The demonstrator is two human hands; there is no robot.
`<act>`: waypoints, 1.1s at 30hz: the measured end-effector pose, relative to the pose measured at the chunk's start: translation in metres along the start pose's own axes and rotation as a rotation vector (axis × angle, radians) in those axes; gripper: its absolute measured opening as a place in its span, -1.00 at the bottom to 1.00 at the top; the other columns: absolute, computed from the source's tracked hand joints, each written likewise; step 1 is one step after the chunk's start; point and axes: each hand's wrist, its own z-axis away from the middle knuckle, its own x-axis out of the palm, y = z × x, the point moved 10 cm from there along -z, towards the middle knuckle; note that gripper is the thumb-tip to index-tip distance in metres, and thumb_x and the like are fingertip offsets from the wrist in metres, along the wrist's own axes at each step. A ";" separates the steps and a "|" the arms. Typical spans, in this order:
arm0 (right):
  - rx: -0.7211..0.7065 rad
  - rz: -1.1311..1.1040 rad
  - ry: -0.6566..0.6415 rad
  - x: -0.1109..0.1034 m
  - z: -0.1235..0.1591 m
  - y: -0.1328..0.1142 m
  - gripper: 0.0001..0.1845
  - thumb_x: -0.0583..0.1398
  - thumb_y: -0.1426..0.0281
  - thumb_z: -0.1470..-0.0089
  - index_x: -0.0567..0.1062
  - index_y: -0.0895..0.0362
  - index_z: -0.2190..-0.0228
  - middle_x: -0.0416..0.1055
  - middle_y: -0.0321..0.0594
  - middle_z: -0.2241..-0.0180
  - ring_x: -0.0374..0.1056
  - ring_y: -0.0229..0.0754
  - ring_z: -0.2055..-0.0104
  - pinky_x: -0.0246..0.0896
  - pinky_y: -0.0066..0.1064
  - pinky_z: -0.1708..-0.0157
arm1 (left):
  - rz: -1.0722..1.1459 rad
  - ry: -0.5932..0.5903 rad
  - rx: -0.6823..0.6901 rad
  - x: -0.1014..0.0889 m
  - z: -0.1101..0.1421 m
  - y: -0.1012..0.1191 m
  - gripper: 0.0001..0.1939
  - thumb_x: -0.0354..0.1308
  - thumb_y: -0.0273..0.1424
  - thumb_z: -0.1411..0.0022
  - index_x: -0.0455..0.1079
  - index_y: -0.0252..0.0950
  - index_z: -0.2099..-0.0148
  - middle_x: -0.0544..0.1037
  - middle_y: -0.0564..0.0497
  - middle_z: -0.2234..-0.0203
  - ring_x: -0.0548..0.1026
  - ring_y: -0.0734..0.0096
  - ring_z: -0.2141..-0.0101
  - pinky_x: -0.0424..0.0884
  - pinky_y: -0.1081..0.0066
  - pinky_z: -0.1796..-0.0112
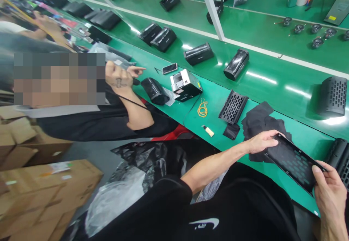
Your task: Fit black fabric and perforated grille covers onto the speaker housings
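- Okay, left hand (263,142) gripping black perforated grille panel (296,166), far-left end
- right hand (329,186) pinching its near-right end
- panel at right, over green workbench (308,139)
- black fabric sheets (257,121) heaped left

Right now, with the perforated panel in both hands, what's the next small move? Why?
Probably use the left hand to smooth the upturned face of the perforated panel: its slots look veiled, perhaps by thin cloth like the black sheets nearby; the thumb rests on that face, and the right hand steadies the opposite end.
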 end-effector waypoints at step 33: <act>0.030 -0.031 -0.043 0.009 -0.002 -0.002 -0.34 0.47 -0.03 0.02 0.59 0.13 0.02 0.26 -0.40 0.52 -0.05 -0.39 0.64 -0.18 -0.50 0.67 | 0.072 0.025 -0.062 -0.012 0.004 -0.016 -0.35 0.49 -0.13 -0.10 0.51 -0.32 -0.17 0.45 0.12 0.47 0.35 0.57 0.50 0.24 0.51 0.40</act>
